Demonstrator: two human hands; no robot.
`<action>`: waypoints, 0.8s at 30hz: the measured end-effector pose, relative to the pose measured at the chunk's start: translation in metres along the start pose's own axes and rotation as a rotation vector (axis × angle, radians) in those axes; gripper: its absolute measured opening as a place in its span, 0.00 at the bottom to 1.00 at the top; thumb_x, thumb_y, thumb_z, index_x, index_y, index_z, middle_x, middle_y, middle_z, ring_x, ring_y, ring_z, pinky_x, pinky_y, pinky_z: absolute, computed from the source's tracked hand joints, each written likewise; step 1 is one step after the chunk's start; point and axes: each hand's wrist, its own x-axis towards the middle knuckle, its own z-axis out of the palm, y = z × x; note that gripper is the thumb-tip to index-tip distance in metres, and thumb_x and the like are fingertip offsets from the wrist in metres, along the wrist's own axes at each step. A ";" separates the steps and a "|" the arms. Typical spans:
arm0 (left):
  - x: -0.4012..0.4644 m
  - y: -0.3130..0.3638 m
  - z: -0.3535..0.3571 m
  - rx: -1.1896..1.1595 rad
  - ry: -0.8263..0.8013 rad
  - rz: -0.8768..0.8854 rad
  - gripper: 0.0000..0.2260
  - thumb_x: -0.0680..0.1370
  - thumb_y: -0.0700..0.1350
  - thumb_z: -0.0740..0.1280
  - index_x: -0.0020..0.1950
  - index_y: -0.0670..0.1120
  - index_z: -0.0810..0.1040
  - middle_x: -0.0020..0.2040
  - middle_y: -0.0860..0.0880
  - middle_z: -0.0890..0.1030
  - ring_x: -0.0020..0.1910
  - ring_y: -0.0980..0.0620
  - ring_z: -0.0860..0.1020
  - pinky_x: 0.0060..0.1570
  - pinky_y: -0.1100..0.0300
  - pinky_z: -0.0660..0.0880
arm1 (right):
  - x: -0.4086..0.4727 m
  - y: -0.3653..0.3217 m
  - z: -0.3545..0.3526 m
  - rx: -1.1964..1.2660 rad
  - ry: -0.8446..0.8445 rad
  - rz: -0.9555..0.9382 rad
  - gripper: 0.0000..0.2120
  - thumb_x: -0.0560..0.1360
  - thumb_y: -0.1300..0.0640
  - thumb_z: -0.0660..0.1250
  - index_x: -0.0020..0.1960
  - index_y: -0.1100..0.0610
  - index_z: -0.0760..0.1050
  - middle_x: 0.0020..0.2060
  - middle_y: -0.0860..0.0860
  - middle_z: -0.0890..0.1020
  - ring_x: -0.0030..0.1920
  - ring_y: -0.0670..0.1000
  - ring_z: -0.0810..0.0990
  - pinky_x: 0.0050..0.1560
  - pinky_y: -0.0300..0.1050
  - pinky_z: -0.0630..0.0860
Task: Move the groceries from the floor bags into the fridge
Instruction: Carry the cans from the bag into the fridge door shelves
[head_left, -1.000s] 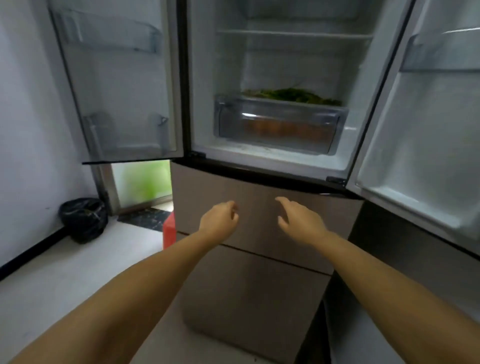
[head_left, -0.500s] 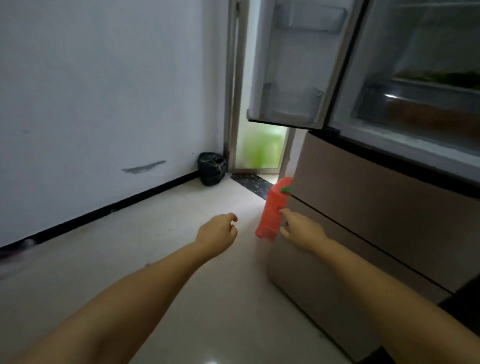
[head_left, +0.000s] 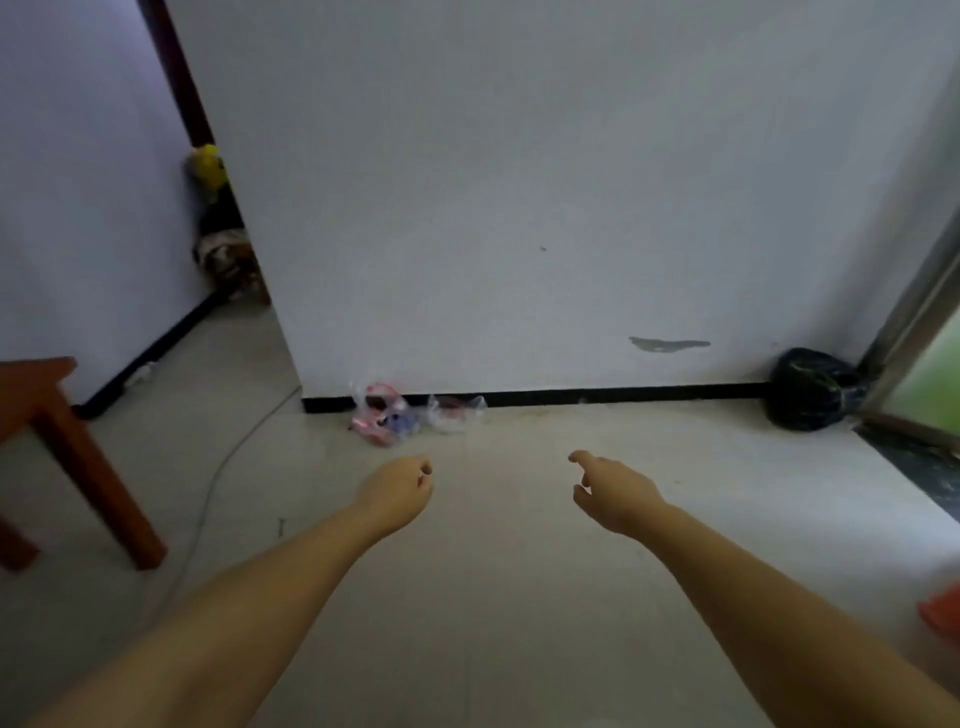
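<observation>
The view has swung away from the fridge, now out of sight, to a white wall (head_left: 519, 208) and floor (head_left: 493, 597), with a wooden table (head_left: 57, 415) at the far left that was not visible before. The clear bags (head_left: 400, 413) lie crumpled on the floor against the wall's base, just beyond the left hand (head_left: 397, 491), whose grip is loosely curled and empty as before. The right hand (head_left: 615, 491) is likewise empty, fingers relaxed, while the black bag (head_left: 810, 389) now sits far right.
</observation>
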 end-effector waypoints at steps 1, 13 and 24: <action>0.002 -0.031 -0.012 -0.003 0.014 -0.060 0.13 0.79 0.44 0.57 0.60 0.44 0.75 0.57 0.44 0.79 0.54 0.44 0.77 0.52 0.56 0.73 | 0.016 -0.027 0.006 -0.007 -0.023 -0.041 0.23 0.80 0.51 0.56 0.74 0.51 0.58 0.64 0.53 0.75 0.60 0.55 0.76 0.54 0.48 0.75; 0.108 -0.179 -0.057 -0.100 0.099 -0.247 0.13 0.79 0.43 0.58 0.61 0.44 0.75 0.57 0.44 0.79 0.54 0.45 0.77 0.51 0.56 0.73 | 0.212 -0.198 0.023 -0.132 -0.146 -0.366 0.23 0.80 0.52 0.57 0.73 0.52 0.59 0.66 0.54 0.73 0.64 0.57 0.74 0.60 0.51 0.72; 0.270 -0.273 -0.098 -0.161 0.153 -0.388 0.13 0.79 0.44 0.58 0.62 0.46 0.75 0.57 0.46 0.80 0.54 0.47 0.78 0.51 0.57 0.74 | 0.433 -0.270 0.030 -0.175 -0.285 -0.415 0.21 0.78 0.54 0.58 0.70 0.52 0.63 0.65 0.56 0.75 0.60 0.57 0.77 0.58 0.49 0.73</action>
